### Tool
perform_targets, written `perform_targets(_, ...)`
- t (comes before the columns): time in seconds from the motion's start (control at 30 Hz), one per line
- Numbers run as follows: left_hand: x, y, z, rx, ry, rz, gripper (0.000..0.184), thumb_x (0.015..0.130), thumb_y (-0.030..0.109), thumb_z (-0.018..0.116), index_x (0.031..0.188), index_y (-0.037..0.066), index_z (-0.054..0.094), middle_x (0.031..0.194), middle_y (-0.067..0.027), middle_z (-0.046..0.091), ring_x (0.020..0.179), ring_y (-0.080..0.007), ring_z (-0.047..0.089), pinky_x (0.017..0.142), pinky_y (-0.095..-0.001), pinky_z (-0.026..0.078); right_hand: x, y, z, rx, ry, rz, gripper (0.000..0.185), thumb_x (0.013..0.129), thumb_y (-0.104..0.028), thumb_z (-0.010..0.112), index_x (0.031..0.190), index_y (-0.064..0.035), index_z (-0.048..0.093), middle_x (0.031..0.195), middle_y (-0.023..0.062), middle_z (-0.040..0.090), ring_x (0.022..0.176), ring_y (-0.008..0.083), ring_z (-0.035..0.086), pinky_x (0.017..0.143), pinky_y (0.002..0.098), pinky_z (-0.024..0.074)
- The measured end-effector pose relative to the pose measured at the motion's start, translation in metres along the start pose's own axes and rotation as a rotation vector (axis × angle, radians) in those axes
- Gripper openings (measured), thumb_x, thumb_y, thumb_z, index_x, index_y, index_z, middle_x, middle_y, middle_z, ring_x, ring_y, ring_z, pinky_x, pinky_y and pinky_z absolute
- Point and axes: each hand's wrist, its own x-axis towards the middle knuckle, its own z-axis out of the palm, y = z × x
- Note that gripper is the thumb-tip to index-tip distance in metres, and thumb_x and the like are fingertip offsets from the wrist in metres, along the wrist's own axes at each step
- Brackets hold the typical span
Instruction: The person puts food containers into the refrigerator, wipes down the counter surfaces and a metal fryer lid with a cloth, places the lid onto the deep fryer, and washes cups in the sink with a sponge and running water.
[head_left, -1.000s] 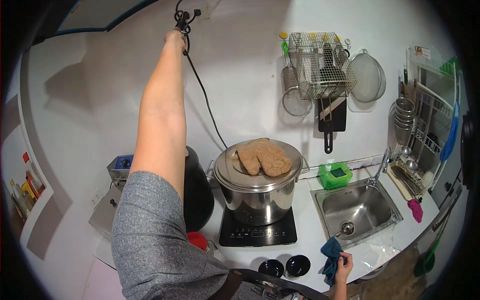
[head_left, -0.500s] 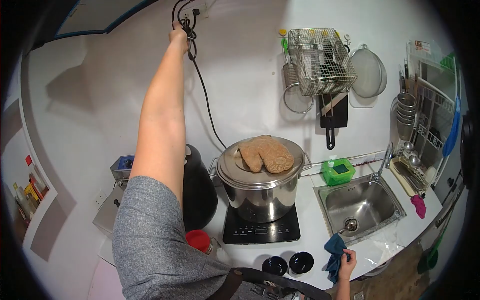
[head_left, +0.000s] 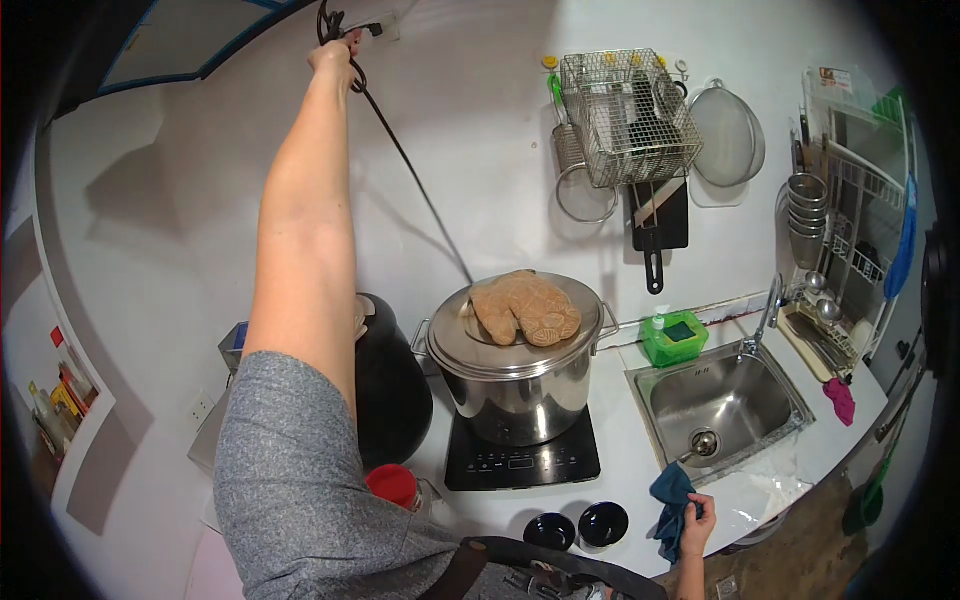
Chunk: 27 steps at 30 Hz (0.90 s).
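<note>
High on the wall, my left hand (head_left: 332, 58) is closed round a bundled black power cord (head_left: 358, 78), just beside a wall outlet with a black plug (head_left: 374, 29). From there the cord runs down, nearly straight, behind a large steel pot (head_left: 515, 395). At the lower right my right hand (head_left: 699, 525) pinches a dark teal cloth (head_left: 671, 493) over the counter, near the sink's front edge. A tan oven mitt (head_left: 527, 308) lies on the pot's lid, and the pot stands on a black induction cooker (head_left: 522, 470).
Two black bowls (head_left: 603, 524) and a red-lidded jar (head_left: 392, 485) stand at the counter's front. The steel sink (head_left: 715, 400) has a green soap holder (head_left: 674, 342) behind it. Wire baskets (head_left: 630, 115) and strainers hang on the wall; a dish rack (head_left: 868, 190) stands right.
My left hand has moved slightly up and left with the cord bundle, and the cord has gone from slack to nearly straight. The right hand and cloth have hardly moved.
</note>
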Motion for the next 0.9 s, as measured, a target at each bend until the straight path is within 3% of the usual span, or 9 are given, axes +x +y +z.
perform_targets(0.1,-0.042,0.034,0.006,-0.112,0.081,0.131,0.008,0.076,-0.002,0.056,0.082,-0.004,0.054,0.073,-0.0091,0.06,0.049,-0.0124,0.049,0.038,-0.0244,0.032,0.001,0.0,-0.001,0.007,0.002,0.012,0.009,0.078,-0.006,0.052,0.085,-0.0004,0.054,0.084,0.0051,0.052,0.081,0.0138,0.048,0.077,0.0248,0.0369)
perform_targets(0.3,-0.001,0.005,-0.001,-0.037,-0.036,0.025,0.018,0.074,0.0,0.059,0.091,-0.003,0.053,0.078,-0.0087,0.06,0.061,-0.0118,0.054,0.049,-0.0271,0.038,-0.001,-0.004,-0.002,-0.052,-0.012,-0.002,0.01,0.079,-0.007,0.052,0.085,0.0002,0.054,0.085,0.0058,0.053,0.082,0.0145,0.048,0.078,0.0255,0.0371)
perform_targets(0.37,0.009,-0.007,-0.012,0.17,-0.093,0.027,0.012,0.078,0.012,0.058,0.082,0.001,0.06,0.062,-0.0079,0.056,0.049,-0.0142,0.05,0.045,-0.0262,0.037,0.001,-0.008,0.0,-0.03,-0.01,0.012,0.009,0.076,-0.002,0.051,0.083,0.0013,0.055,0.085,0.0082,0.052,0.084,0.0188,0.048,0.08,0.0277,0.0364)
perform_targets(0.4,0.004,-0.01,-0.011,0.112,-0.006,0.042,0.008,0.076,0.008,0.059,0.074,0.0,0.06,0.052,-0.0082,0.052,0.042,-0.0155,0.045,0.039,-0.0298,0.032,0.001,-0.005,0.0,-0.017,-0.016,0.021,0.01,0.076,-0.002,0.051,0.084,0.0013,0.055,0.086,0.0079,0.052,0.084,0.0182,0.048,0.081,0.0272,0.0364)
perform_targets(0.67,-0.015,-0.024,-0.055,0.371,-0.241,0.026,0.008,0.073,0.007,0.062,0.071,0.0,0.06,0.055,-0.0067,0.053,0.044,-0.0154,0.044,0.041,-0.0298,0.035,0.001,0.002,-0.001,0.014,-0.036,0.046,0.01,0.079,-0.004,0.051,0.087,0.0014,0.054,0.086,0.0067,0.052,0.084,0.0168,0.048,0.08,0.0266,0.0364)
perform_targets(0.77,-0.05,-0.031,-0.062,0.59,-0.497,-0.008,0.032,0.071,0.006,0.064,0.1,0.0,0.053,0.079,-0.008,0.06,0.065,-0.0124,0.055,0.05,-0.0281,0.039,0.001,0.001,0.001,0.056,-0.032,0.038,0.01,0.079,-0.004,0.051,0.087,0.0015,0.054,0.086,0.0065,0.052,0.084,0.0166,0.048,0.08,0.0265,0.0365)
perform_targets(0.83,-0.067,-0.042,-0.053,0.773,-0.515,-0.01,0.058,0.064,0.007,0.071,0.115,0.003,0.044,0.09,-0.0094,0.059,0.062,-0.0157,0.055,0.055,-0.032,0.044,0.001,-0.001,0.001,0.058,-0.031,0.036,0.011,0.079,-0.004,0.051,0.087,0.0015,0.054,0.086,0.0065,0.053,0.083,0.0165,0.048,0.08,0.0265,0.0365)
perform_targets(0.87,-0.059,-0.063,-0.054,0.794,-0.625,0.151,0.067,0.063,0.015,0.072,0.122,0.008,0.041,0.079,-0.0067,0.057,0.063,-0.0147,0.053,0.056,-0.0279,0.042,0.002,-0.001,0.0,0.057,-0.029,0.035,0.011,0.079,-0.004,0.051,0.087,0.0015,0.054,0.086,0.0065,0.053,0.083,0.0165,0.048,0.08,0.0265,0.0365)
perform_targets(0.9,-0.076,-0.06,-0.05,0.892,-0.645,0.112,0.08,0.061,0.01,0.073,0.13,0.009,0.031,0.098,-0.0118,0.056,0.075,-0.0197,0.056,0.069,-0.0389,0.045,0.002,0.0,0.0,0.049,-0.03,0.028,0.011,0.079,-0.004,0.051,0.087,0.0016,0.055,0.086,0.0066,0.053,0.083,0.0167,0.048,0.08,0.0266,0.0365)
